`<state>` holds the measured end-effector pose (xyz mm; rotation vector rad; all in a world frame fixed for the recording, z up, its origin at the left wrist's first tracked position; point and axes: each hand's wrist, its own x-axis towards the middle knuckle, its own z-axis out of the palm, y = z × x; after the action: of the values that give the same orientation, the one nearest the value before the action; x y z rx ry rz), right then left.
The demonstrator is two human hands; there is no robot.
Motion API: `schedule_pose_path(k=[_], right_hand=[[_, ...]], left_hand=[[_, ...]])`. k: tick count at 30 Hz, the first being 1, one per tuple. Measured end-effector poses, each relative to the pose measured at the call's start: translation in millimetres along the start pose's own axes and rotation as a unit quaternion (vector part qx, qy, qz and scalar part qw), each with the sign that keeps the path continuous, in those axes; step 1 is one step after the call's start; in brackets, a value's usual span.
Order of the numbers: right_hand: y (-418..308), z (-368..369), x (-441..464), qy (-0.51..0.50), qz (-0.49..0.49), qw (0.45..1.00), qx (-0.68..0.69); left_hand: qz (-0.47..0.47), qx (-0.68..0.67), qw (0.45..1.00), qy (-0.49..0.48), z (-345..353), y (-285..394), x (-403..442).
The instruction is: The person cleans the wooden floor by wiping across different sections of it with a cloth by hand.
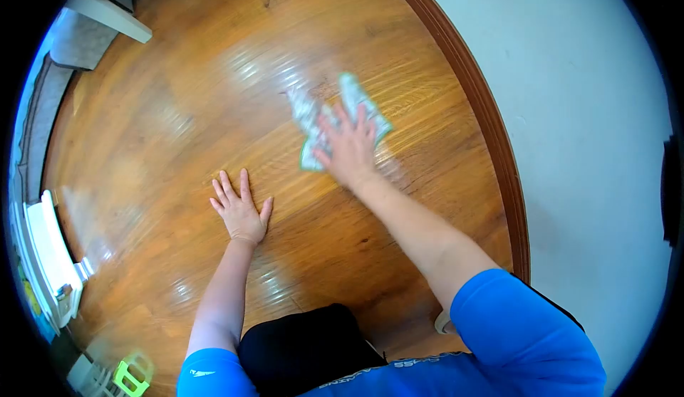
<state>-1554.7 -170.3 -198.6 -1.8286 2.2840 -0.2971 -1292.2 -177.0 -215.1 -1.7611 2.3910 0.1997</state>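
My right hand (349, 143) presses down on a pale cloth with green edging (308, 112), its fingers spread over the fabric. The cloth lies bunched on the shiny wooden floor (199, 105), with folds sticking out beyond the fingertips. To the left and nearer to me, my left hand (243, 212) rests flat on the bare boards with its fingers apart, holding nothing. What the right palm covers is hidden.
A brown skirting board (491, 133) curves along the white wall (591, 112) on the right. Grey seating with a white leg (114, 18) stands at the upper left. A bright green plastic item (132, 377) and white furniture (50, 247) are at the left edge.
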Motion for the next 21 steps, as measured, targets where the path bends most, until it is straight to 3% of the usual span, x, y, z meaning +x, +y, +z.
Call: schedule_pose_path(k=[2,4,6,8,11,12,13,15,16,18,19,20,21], right_hand=[[-11.1,-2.1,-34.4,-0.029,-0.053,0.998,0.019],[12.0,-2.4,-70.8,-0.078,-0.218,0.969,0.086],[48.4,-20.4,-88.8,-0.101,-0.242,0.964,0.035],[90.8,-47.5,-78.5,-0.09,-0.18,0.979,-0.001],[158.9,-35.6,-60.7,0.064,0.004,0.997,-0.047],[152.0,-40.3,-52.4,0.083,0.091,0.992,-0.008],[138.7,-34.5,-41.8,0.083,0.092,0.992,-0.005],[95.8,-16.8,-18.6,0.098,0.197,0.975,-0.04],[67.2,-14.7,-17.7,0.059,0.137,0.988,-0.036],[15.2,-13.7,-31.4,-0.008,-0.013,1.0,0.0],[1.7,-12.5,-40.3,-0.033,-0.102,0.994,0.033],[1.2,-13.6,-45.2,-0.033,-0.105,0.993,0.037],[5.6,-14.0,-50.5,-0.04,-0.143,0.98,0.13]], left_hand=[[-0.002,-0.002,1.0,-0.022,-3.7,1.1,0.0],[0.004,-0.013,1.0,-0.018,-4.5,0.1,-0.2],[0.004,-0.024,1.0,-0.015,-6.1,-1.1,-1.8],[0.015,-0.016,0.999,-0.025,-9.5,-1.4,-0.7],[-0.009,-0.058,0.998,-0.023,-17.5,5.5,-1.4],[-0.036,-0.085,0.996,-0.018,-20.7,11.9,-0.1],[-0.035,-0.082,0.996,-0.019,-22.1,20.9,1.9],[-0.026,-0.221,0.975,0.026,-21.1,45.9,6.0],[-0.024,-0.219,0.975,0.028,-27.2,60.9,5.1],[0.149,-0.177,0.97,0.07,-48.6,86.7,0.9],[0.146,-0.174,0.971,0.072,-56.5,91.4,0.6],[0.233,-0.15,0.959,0.054,-63.5,93.3,0.3],[0.317,-0.125,0.94,0.033,-65.3,93.4,-0.2]])
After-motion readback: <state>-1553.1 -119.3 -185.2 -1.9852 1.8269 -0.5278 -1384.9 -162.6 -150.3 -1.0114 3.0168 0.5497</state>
